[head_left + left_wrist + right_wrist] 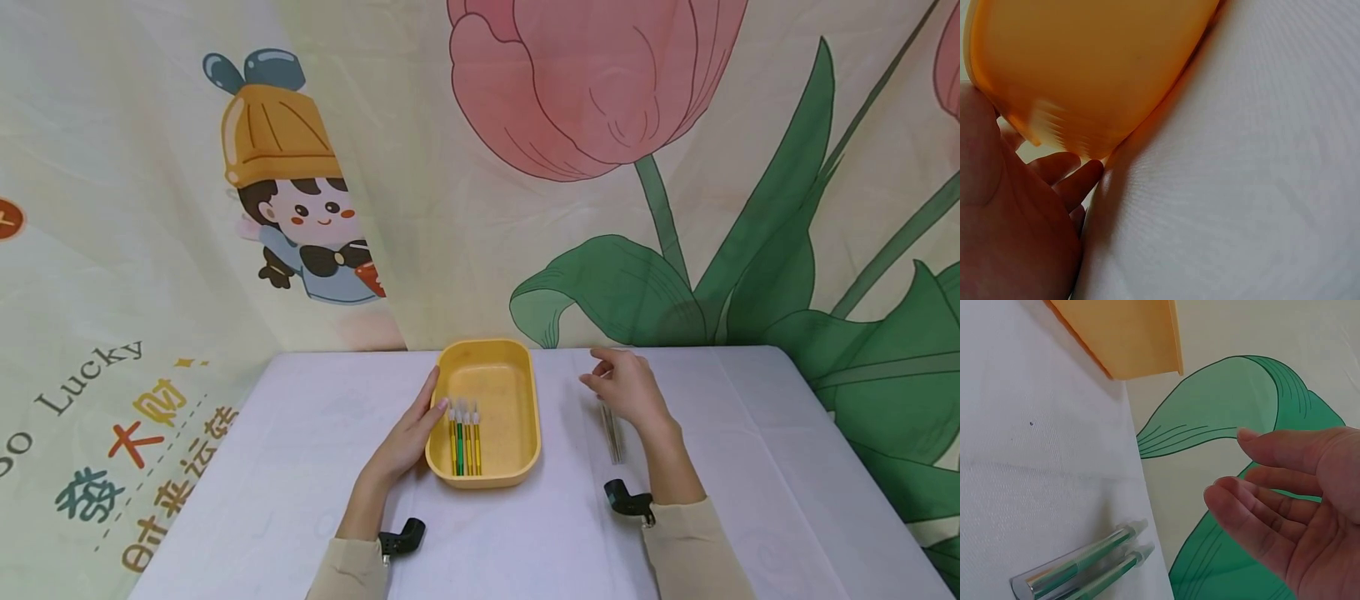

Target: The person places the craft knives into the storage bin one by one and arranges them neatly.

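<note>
A yellow plastic tray [510,417] is gripped by my left hand [408,433], thumb at its left rim and fingers along the outer wall. The left wrist view shows the fingers [1075,184] against the tray's outside [1097,62]. Several slim pen-like tools [467,446], yellow and green with pale tips, lie side by side in the tray. My right hand [626,387] hovers with bent, parted fingers, holding nothing. Below it lie shiny metallic pen-like sticks [611,433]. Their translucent tips [1132,528] show in the right wrist view, apart from the fingers; their exact kind is unclear.
A white cloth covers the table [525,542]. Its far edge meets a printed backdrop curtain [450,250] with tulips and a cartoon figure. Small black wrist cameras [628,500] sit by both sleeves.
</note>
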`<act>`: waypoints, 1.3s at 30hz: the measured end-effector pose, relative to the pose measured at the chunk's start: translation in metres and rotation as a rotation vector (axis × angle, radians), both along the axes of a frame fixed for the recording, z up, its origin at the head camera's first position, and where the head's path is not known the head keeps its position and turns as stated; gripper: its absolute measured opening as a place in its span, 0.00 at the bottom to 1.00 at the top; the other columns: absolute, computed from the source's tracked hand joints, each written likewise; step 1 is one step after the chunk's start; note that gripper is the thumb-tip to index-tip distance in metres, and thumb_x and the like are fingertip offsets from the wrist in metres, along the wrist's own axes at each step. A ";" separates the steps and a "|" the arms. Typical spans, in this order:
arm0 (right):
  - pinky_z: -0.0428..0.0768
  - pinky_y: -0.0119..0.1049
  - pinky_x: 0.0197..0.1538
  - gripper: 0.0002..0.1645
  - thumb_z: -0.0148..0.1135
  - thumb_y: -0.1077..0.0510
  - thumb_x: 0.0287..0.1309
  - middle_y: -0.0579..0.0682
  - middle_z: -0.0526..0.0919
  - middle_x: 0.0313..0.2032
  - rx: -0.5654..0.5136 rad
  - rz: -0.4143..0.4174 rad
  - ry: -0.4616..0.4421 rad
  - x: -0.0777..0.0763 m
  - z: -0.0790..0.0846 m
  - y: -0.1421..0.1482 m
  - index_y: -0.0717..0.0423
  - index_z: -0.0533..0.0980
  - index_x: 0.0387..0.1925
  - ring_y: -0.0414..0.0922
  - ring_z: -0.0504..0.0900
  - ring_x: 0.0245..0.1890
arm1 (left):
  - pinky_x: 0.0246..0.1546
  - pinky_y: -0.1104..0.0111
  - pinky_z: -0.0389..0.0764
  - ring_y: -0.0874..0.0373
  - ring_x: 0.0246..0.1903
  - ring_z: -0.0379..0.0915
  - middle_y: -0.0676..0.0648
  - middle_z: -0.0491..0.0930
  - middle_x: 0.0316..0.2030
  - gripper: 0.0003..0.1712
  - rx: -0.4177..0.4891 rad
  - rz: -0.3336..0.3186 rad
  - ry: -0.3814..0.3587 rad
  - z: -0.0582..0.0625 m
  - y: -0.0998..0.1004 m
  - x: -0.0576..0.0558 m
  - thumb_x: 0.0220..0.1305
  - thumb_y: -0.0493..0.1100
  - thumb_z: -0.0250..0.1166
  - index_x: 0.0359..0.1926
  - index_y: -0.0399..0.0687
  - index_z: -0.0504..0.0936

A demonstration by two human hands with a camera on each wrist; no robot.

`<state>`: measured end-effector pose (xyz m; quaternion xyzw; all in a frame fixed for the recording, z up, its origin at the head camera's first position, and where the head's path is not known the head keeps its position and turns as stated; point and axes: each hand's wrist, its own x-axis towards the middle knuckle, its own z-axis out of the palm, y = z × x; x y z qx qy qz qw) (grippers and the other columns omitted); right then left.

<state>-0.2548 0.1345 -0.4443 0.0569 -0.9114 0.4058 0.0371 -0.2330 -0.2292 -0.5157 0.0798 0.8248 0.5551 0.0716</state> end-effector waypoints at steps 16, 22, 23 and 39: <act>0.77 0.34 0.31 0.31 0.71 0.59 0.64 0.55 0.86 0.32 0.070 0.054 -0.097 -0.005 -0.013 0.015 0.69 0.76 0.65 0.43 0.81 0.23 | 0.83 0.49 0.36 0.58 0.84 0.30 0.63 0.39 0.83 0.38 0.005 0.002 -0.006 0.000 0.000 0.002 0.82 0.60 0.48 0.84 0.75 0.41; 0.76 0.33 0.28 0.27 0.71 0.63 0.62 0.55 0.86 0.25 0.082 0.097 -0.150 -0.008 -0.021 0.020 0.71 0.79 0.60 0.41 0.80 0.20 | 0.83 0.48 0.36 0.57 0.84 0.30 0.62 0.39 0.83 0.38 0.001 0.004 0.001 -0.002 -0.001 0.002 0.83 0.59 0.48 0.84 0.74 0.42; 0.76 0.33 0.28 0.27 0.71 0.63 0.62 0.55 0.86 0.24 0.083 0.100 -0.156 -0.009 -0.022 0.020 0.71 0.79 0.60 0.41 0.79 0.19 | 0.83 0.49 0.36 0.57 0.84 0.30 0.63 0.39 0.83 0.38 0.001 0.004 0.001 -0.002 -0.001 0.002 0.83 0.59 0.48 0.84 0.74 0.42; 0.76 0.32 0.24 0.22 0.73 0.67 0.57 0.54 0.85 0.18 0.086 0.100 -0.204 -0.007 -0.026 0.016 0.69 0.83 0.54 0.44 0.83 0.16 | 0.83 0.47 0.36 0.57 0.84 0.29 0.64 0.39 0.83 0.37 0.004 0.002 -0.003 -0.001 0.000 0.000 0.83 0.57 0.48 0.83 0.77 0.41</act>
